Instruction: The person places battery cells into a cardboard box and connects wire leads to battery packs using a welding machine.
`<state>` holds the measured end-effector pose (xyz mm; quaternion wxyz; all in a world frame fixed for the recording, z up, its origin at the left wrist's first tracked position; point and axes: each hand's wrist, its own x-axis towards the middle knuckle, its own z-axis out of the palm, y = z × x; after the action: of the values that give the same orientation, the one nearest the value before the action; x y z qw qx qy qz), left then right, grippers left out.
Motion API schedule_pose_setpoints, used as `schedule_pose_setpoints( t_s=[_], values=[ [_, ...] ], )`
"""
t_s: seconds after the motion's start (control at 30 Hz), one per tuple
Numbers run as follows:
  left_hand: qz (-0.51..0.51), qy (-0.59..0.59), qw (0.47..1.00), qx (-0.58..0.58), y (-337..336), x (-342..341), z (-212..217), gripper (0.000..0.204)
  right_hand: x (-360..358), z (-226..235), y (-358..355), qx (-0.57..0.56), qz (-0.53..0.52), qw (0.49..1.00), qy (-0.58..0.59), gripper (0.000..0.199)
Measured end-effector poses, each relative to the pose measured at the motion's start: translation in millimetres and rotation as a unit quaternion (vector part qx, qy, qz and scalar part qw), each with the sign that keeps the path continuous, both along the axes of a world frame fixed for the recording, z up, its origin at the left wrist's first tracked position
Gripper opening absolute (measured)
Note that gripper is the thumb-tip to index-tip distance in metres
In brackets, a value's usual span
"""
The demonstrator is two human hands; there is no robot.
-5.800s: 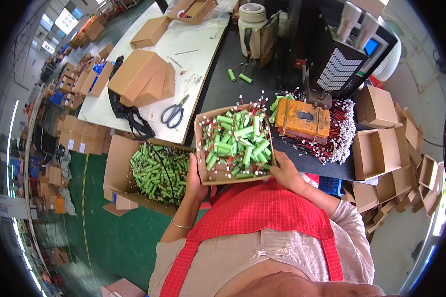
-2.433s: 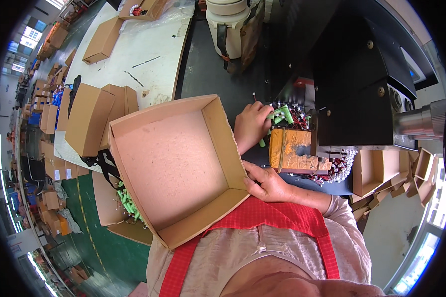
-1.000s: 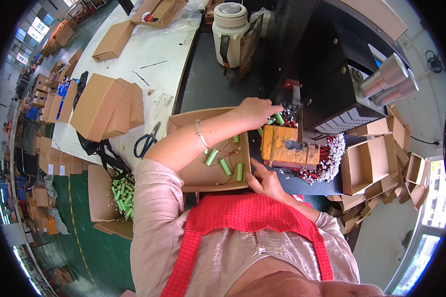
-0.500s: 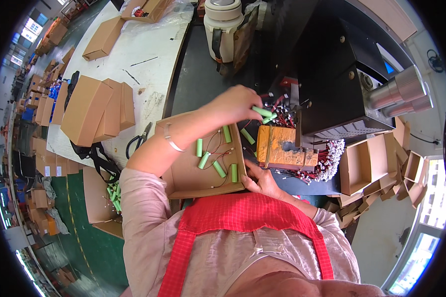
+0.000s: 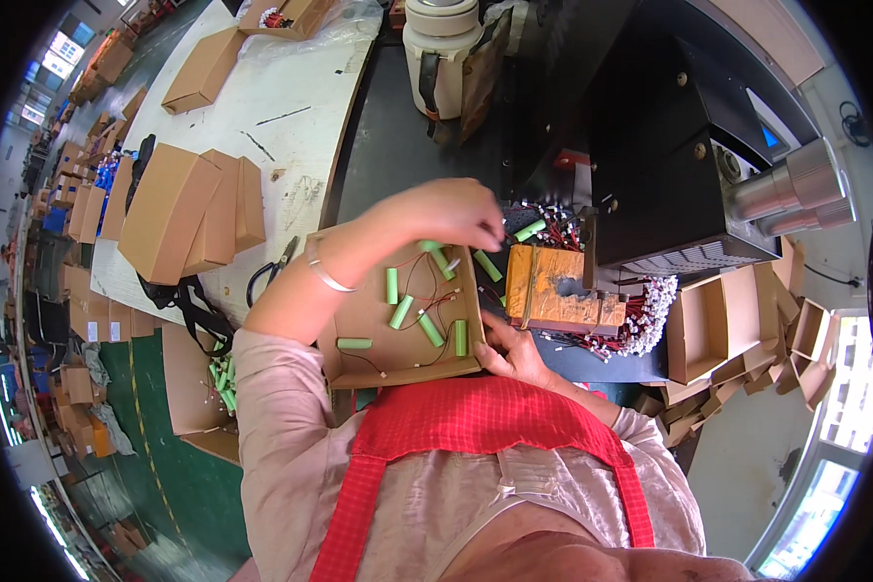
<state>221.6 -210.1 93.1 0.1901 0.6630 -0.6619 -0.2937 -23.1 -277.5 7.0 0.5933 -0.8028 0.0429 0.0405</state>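
A shallow cardboard box (image 5: 398,371) sits in front of me, with several green cylindrical battery cells (image 5: 402,311) with thin wires lying in it. My left hand (image 5: 468,215) is above the box's far right corner, smeared by motion; no cell shows in its fingers. Just below its wrist a blurred green cell (image 5: 430,246) is over the box. My right hand (image 5: 516,355) holds the box's near right wall. Between box and wooden block lies one cell (image 5: 487,266). Another cell (image 5: 530,231) rests beyond the orange-topped wooden block (image 5: 543,281).
A black machine with metal cylinders (image 5: 689,165) stands right, beside bundled red wires with white connectors (image 5: 655,315). Scissors (image 5: 274,272) and cardboard boxes (image 5: 170,209) are on the white table, left. Behind stands a pale flask (image 5: 441,68). More cells (image 5: 225,383) fill a lower box.
My left hand has moved left from beside the wooden block to above the box. A green cell that was at its fingers is now by the box's far side. My right hand stays.
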Motion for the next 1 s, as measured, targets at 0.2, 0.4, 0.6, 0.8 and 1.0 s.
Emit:
schedule_pose_setpoints(
  t_s=[0.2,0.4,0.6,0.8,1.0],
  values=[
    [0.071,-0.102,0.992,0.018,-75.2,-30.5,-63.6,0.024,-0.7,0.6,1.7,0.003,-0.006,1.0,0.009,0.05],
    [0.084,-0.186,0.979,-0.03,-64.6,-31.3,-63.2,0.032,0.4,1.1,-0.1,0.013,-0.011,1.0,0.0,0.05],
    [0.042,-0.245,0.968,-0.022,-57.5,-32.0,-61.2,0.03,-0.1,-0.5,-0.3,0.004,-0.004,1.0,-0.015,0.05],
    [0.163,-0.219,0.961,-0.042,-40.5,-30.1,-20.6,0.014,0.4,-1.8,-1.7,-0.005,-0.002,0.999,-0.034,0.052],
    [0.109,0.111,0.986,-0.055,-5.8,0.8,3.1,0.012,0.9,-4.2,-2.1,0.01,0.005,1.0,-0.029,0.053]
  ],
)
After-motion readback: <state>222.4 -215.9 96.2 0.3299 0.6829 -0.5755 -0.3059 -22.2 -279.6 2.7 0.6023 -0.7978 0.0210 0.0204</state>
